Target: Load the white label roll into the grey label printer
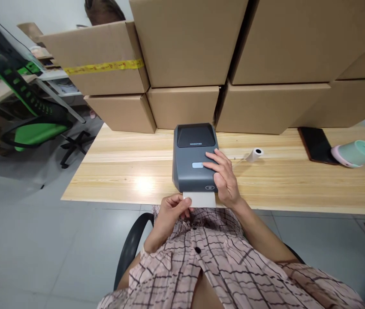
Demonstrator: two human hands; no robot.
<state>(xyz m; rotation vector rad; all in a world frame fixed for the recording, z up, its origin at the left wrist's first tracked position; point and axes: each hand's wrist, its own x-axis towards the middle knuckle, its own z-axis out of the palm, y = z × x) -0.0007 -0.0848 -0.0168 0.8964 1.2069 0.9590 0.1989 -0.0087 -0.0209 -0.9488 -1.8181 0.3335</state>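
A dark grey label printer [185, 176] stands near the front edge of the wooden table. From its front slot sticks out a blank white label [203, 199]. My left hand [173, 209] pinches the label's left edge, thumb on top and fingers beneath. On the printer's right side rests my right hand [223, 174], fingers spread over the top, with the index or middle fingertip at the pale rectangular button [197, 165]. That hand holds nothing. A small white roll [254, 155] lies to the right of the printer.
Stacked cardboard boxes [185, 107] line the back of the wooden table [105, 171]. A black phone [317, 145] and a mint and pink cup [359, 153] lie at the right. Beyond the table's left end stands a green office chair [39, 135]. A person's head shows behind the boxes.
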